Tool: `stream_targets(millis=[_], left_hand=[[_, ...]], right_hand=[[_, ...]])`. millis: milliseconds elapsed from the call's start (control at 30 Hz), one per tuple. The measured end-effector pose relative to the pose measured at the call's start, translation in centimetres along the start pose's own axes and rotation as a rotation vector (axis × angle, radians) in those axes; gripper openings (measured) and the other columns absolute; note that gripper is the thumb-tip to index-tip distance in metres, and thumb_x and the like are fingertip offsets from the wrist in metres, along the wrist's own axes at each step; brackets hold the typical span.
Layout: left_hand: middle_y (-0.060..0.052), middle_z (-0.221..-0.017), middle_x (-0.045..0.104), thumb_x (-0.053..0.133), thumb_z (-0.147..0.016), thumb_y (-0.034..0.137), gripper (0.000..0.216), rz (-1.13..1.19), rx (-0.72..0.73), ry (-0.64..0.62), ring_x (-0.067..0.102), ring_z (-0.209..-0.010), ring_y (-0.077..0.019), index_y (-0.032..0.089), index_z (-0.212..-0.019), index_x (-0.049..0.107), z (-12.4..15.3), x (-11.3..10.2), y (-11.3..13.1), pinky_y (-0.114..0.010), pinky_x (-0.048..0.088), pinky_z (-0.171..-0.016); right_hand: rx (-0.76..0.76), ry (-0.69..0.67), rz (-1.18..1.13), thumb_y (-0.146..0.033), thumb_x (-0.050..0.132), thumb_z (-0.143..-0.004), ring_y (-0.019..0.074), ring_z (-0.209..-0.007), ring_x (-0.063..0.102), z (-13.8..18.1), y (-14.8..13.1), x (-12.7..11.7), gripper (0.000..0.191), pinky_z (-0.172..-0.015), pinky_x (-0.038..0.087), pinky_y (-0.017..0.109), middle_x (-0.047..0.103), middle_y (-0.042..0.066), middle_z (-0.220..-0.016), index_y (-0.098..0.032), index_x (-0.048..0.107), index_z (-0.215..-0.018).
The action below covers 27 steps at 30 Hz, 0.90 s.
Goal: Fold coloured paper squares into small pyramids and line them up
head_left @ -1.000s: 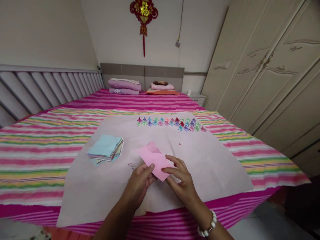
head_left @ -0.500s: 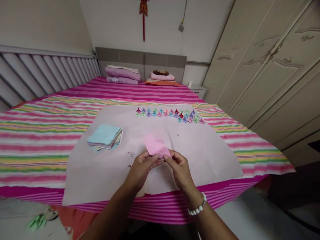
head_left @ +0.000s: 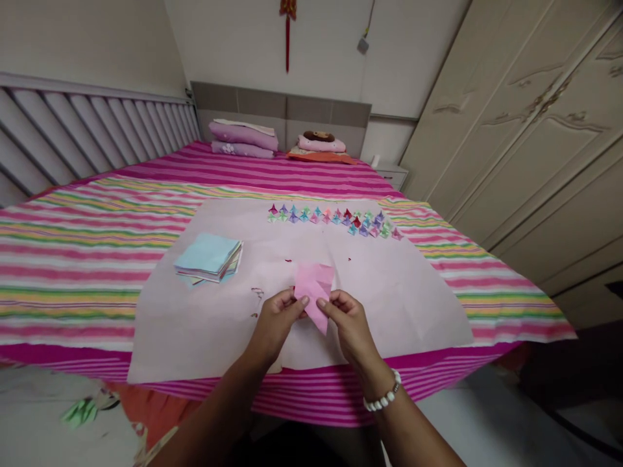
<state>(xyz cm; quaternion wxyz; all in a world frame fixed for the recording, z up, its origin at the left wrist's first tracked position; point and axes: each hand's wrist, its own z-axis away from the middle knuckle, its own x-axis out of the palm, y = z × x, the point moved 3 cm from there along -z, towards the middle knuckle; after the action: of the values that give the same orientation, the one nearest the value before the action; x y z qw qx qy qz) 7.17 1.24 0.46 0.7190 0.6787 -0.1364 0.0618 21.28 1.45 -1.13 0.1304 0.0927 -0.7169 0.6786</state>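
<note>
A partly folded sheet of pink origami paper (head_left: 315, 285) is held up over the large pale sheet (head_left: 195, 337) on the bed. My left hand (head_left: 281, 321) pinches its left edge, thumb in front and fingers behind. On the opposite edge, my right hand (head_left: 348, 318) grips it in the same way. One pointed corner hangs down between my thumbs, and the upper part stands as a roughly square flap. To the left lies a stack of square paper (head_left: 208, 254), light blue on top. Beyond my hands, several small folded paper pieces (head_left: 335, 219) in mixed colours stand in rows.
Small dark red scraps (head_left: 257, 295) lie left of my hands. A striped cloth (head_left: 63, 272) covers the bed around the pale sheet. Folded bedding (head_left: 243, 139) rests by the headboard (head_left: 326, 113). A wardrobe (head_left: 525, 123) stands at the right and a slatted rail (head_left: 97, 133) at the left.
The pink paper has been turned between my hands, so a point now hangs downward and the flap stands more upright. A red scrap now shows left of the paper's top. The view has shifted slightly.
</note>
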Motion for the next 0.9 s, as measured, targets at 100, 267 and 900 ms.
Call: stream_targets(millis=[100, 267, 900], left_hand=[[-0.003, -0.072, 0.066, 0.074, -0.07, 0.038, 0.025, -0.048, -0.008, -0.029, 0.059, -0.071, -0.0156, 0.015, -0.075, 0.069, 0.1, -0.1, 0.2, -0.026, 0.048, -0.069], [0.0, -0.062, 0.059, 0.075, -0.068, 0.04, 0.026, -0.118, -0.088, -0.117, 0.052, -0.06, -0.0128, 0.014, -0.069, 0.068, 0.7, 0.2, 0.5, -0.024, 0.041, -0.059], [0.0, -0.073, 0.058, 0.07, -0.073, 0.024, 0.025, -0.385, 0.246, 0.023, 0.048, -0.063, -0.0128, 0.022, -0.097, 0.075, 0.9, 0.0, 0.7, -0.025, 0.04, -0.06]], right_hand=[[0.028, -0.1, -0.054, -0.035, 0.079, -0.067, 0.0145, -0.068, 0.057, 0.1, -0.4, 0.4, 0.021, -0.069, 0.046, 0.028, 0.066, -0.001, -0.072, -0.02, 0.07, -0.08], [0.091, -0.131, -0.055, -0.034, 0.08, -0.066, 0.0187, -0.074, 0.061, -0.1, -1.3, 0.0, 0.026, -0.072, 0.048, 0.03, 0.07, 0.002, -0.075, -0.017, 0.072, -0.084], [0.089, -0.097, -0.066, -0.03, 0.082, -0.066, 0.0153, -0.069, 0.062, 0.0, -0.8, -0.8, 0.021, -0.071, 0.047, 0.029, 0.071, 0.001, -0.073, -0.017, 0.073, -0.079]])
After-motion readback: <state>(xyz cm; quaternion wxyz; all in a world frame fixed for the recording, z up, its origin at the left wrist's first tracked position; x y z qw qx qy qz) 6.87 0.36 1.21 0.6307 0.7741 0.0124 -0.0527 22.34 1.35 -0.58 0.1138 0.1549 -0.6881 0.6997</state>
